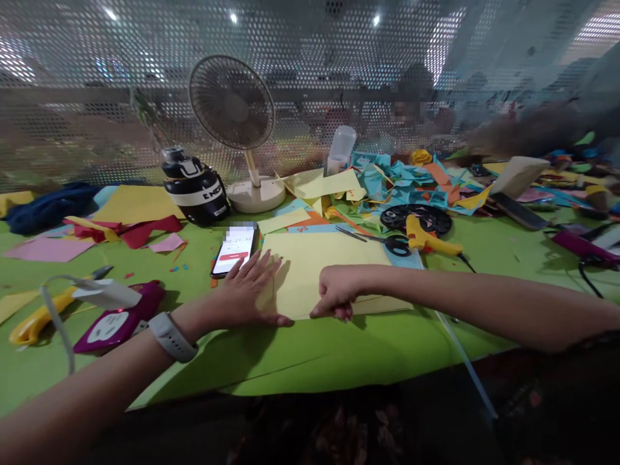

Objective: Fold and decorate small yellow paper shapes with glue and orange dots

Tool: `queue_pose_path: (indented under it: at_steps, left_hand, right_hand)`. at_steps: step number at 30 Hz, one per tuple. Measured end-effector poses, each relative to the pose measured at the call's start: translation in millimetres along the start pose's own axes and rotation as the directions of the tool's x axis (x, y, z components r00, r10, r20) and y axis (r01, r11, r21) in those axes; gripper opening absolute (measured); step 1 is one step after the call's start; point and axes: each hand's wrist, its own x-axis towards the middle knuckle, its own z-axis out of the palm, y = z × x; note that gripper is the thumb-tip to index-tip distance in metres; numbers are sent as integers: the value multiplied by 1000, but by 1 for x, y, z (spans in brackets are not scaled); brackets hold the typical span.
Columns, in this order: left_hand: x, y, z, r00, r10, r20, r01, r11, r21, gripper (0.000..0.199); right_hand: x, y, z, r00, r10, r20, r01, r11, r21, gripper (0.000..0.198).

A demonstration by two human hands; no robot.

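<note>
A pale yellow sheet of paper [300,258] lies on the green table, and near its right front a second layer or edge shows. My left hand [252,290] rests flat with fingers spread over the sheet's left side, its thumb along the front edge. Closed, with curled fingers, my right hand [338,292] bears on the front edge of the paper, thumb pointing left toward the other thumb. Just beyond my left fingertips lies a phone [236,248] with a lit screen. Black-handled scissors [397,245] sit at the sheet's far right corner.
A yellow glue gun [429,239] lies right of the scissors. Behind stand a fan [254,194], a black bottle [198,194] and a heap of coloured paper [411,184]. Near my left forearm are a purple device [121,320] and a yellow-handled tool [43,316].
</note>
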Motion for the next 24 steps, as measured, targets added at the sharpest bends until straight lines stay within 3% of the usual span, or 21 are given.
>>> queue_pose_path:
  at_steps: [8,15,18,21,23,24]
  left_hand:
    - [1,-3,0,1000,-2,-5,1,999,-50,116]
    - [-1,1,-4,1000,-29,3,29,997,-69,116]
    - [-1,6,-19,1000,11,5,-11,998,-62,116]
    - [2,20,-45,997,66,-36,-69,993,-100,113]
    - [8,37,-61,998,21,-53,-33,969,-244,90]
    - [13,47,-67,1000,-21,17,26,933,-359,76]
  right_hand:
    - [-30,46,-15,994,100,-52,-95,992,81,42]
    - [-68,94,-33,956,253,-149,-252,967,25,46]
    - [-81,92,-39,952,242,-186,-250,968,-25,43]
    - [-82,72,-40,956,132,-264,-151,987,-55,41]
    - [-75,57,-38,960,79,-270,-94,995,-41,40]
    - [-70,51,-36,968,79,-237,-89,996,-31,40]
